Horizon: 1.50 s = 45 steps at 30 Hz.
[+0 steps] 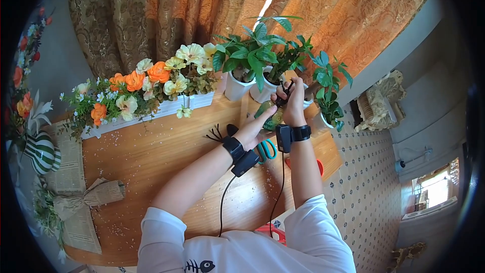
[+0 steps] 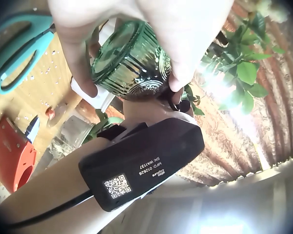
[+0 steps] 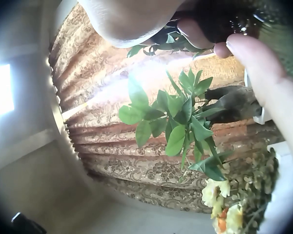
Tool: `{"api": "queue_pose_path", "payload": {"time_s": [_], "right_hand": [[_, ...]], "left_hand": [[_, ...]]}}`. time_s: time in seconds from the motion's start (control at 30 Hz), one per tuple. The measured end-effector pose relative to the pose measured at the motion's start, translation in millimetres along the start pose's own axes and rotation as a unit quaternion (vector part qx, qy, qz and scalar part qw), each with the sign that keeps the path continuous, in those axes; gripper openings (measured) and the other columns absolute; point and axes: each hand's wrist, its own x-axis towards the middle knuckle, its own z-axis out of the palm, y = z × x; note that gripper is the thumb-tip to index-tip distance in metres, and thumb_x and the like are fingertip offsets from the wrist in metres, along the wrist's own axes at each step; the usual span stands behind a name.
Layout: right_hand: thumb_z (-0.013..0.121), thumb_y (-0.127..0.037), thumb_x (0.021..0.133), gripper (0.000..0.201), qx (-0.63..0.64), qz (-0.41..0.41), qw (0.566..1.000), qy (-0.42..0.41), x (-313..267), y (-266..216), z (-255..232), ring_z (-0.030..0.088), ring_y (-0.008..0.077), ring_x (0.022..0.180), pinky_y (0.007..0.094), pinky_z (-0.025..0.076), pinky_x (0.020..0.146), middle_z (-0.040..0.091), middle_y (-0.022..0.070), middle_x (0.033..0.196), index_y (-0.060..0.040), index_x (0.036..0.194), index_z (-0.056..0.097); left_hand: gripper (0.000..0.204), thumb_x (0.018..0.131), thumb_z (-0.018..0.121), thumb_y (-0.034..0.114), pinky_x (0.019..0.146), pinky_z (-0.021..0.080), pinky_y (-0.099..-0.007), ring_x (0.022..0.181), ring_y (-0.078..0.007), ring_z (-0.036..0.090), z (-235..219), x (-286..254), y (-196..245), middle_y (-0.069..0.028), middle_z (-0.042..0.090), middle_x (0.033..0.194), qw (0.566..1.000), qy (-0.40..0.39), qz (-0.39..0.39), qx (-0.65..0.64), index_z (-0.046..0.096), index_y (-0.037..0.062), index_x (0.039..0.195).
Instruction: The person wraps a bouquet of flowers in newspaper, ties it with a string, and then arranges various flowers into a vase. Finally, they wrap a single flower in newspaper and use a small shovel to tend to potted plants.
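A green ribbed-glass spray bottle (image 2: 129,63) with a black top is held between both hands, tilted over the table near the potted plants. My left hand (image 1: 251,130) grips its glass body, thumb and fingers on opposite sides in the left wrist view. My right hand (image 1: 293,106) is curled round the black top (image 1: 287,91). In the right wrist view, a dark edge of the bottle shows at the upper right, partly hidden by fingers. Just beyond the hands stand leafy plants (image 1: 247,55) in white pots (image 1: 237,87).
Teal-handled scissors (image 1: 266,151) and a red tool (image 2: 12,153) lie close below the hands. A white planter (image 1: 194,102) of artificial flowers stands at the table's back left. A paper-wrapped bunch (image 1: 91,194) lies on newspaper at left. White bits are scattered over the wooden table (image 1: 146,156).
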Motion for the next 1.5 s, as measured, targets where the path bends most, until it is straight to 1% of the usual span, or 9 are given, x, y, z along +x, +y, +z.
{"api": "queue_pose_path", "payload": {"time_s": [0.3,0.37,0.5,0.6,0.67,0.7,0.97,1.3,1.5], "right_hand": [[0.043,-0.05,0.105,0.04,-0.008,-0.02,1.0,0.005,-2.2,-2.5,12.6,0.05,0.0198,0.056,0.0341,0.045,0.064,0.037,-0.0017,0.058,-0.0154,0.085,0.042],[0.053,-0.045,0.102,0.038,0.022,-0.015,0.999,0.019,-9.9,-4.5,20.4,0.038,0.0159,0.056,0.0358,0.045,0.06,0.03,-0.0024,0.061,-0.0142,0.084,0.042],[0.052,-0.044,0.103,0.037,-0.001,-0.016,1.0,0.013,-13.0,5.2,27.1,0.039,0.0166,0.056,0.0356,0.045,0.06,0.031,-0.0027,0.061,-0.0145,0.083,0.042],[0.05,-0.042,0.103,0.034,-0.012,0.015,1.0,0.013,-17.7,15.4,39.5,0.039,0.0173,0.055,0.0356,0.044,0.06,0.032,-0.0027,0.06,-0.0136,0.084,0.045],[0.044,-0.046,0.104,0.035,-0.038,0.043,0.995,-0.085,-15.0,27.2,46.0,0.048,0.0183,0.055,0.035,0.046,0.059,0.037,-0.0016,0.058,-0.0155,0.087,0.042],[0.049,-0.04,0.102,0.032,-0.003,0.038,0.997,-0.074,-17.6,35.4,49.3,0.038,0.0147,0.055,0.0353,0.043,0.059,0.031,-0.0028,0.061,-0.0113,0.088,0.05],[0.041,-0.043,0.109,0.035,0.032,0.005,0.998,-0.06,-33.1,49.7,79.0,0.034,0.0131,0.054,0.0325,0.044,0.057,0.029,-0.0035,0.062,-0.0125,0.094,0.047],[0.05,-0.034,0.104,0.027,-0.007,-0.023,0.991,-0.133,-70.6,46.7,92.8,0.057,0.0223,0.074,0.0347,0.047,0.075,0.045,0.0018,0.072,-0.0083,0.098,0.052],[0.046,-0.025,0.105,0.023,-0.065,-0.032,0.977,-0.2,-102.3,50.5,138.5,0.059,0.021,0.077,0.0335,0.047,0.076,0.049,0.0024,0.074,-0.0056,0.096,0.056]], "left_hand": [[0.046,0.1,0.077,0.047,0.084,0.062,-0.0305,0.101,-0.0098,0.069,-0.5,-1.4,3.7,0.0035,0.068,0.113,1.0,0.005,0.016,0.001,0.06,0.0204,0.134],[0.045,0.1,0.077,0.046,0.086,0.062,-0.0318,0.102,-0.0103,0.069,-1.5,-5.0,6.6,0.0025,0.068,0.115,1.0,-0.016,0.013,-0.014,0.06,0.0198,0.133],[0.045,0.1,0.077,0.046,0.088,0.06,-0.0327,0.103,-0.0101,0.068,-4.0,-23.1,6.6,0.0028,0.067,0.117,1.0,-0.008,0.012,-0.017,0.061,0.0203,0.134],[0.042,0.101,0.077,0.046,0.089,0.058,-0.0338,0.103,-0.0098,0.069,-5.6,-45.6,4.5,0.003,0.069,0.114,0.999,0.039,0.025,-0.026,0.062,0.0212,0.131],[0.038,0.1,0.077,0.046,0.087,0.057,-0.0337,0.102,-0.0099,0.069,-11.4,-58.5,5.1,0.0031,0.07,0.11,0.996,0.086,0.025,-0.03,0.064,0.0213,0.126],[0.036,0.1,0.077,0.045,0.086,0.056,-0.0338,0.101,-0.0108,0.069,-13.8,-64.5,6.2,0.0027,0.07,0.106,0.994,0.1,0.036,-0.029,0.064,0.0206,0.123],[0.036,0.101,0.077,0.042,0.078,0.059,-0.0313,0.095,-0.0105,0.072,-25.9,-90.6,23.5,0.0019,0.072,0.107,0.992,0.116,0.048,-0.006,0.063,0.0185,0.124],[0.043,0.104,0.073,0.039,0.092,0.06,-0.0363,0.1,-0.0167,0.071,-22.5,-128.9,29.9,-0.0026,0.069,0.113,0.993,0.086,0.077,-0.022,0.059,0.0113,0.134],[0.047,0.106,0.07,0.039,0.098,0.06,-0.0352,0.11,-0.0167,0.069,-32.3,-177.4,34.3,-0.0035,0.066,0.126,0.988,0.097,0.108,-0.052,0.055,0.0128,0.142]]}}
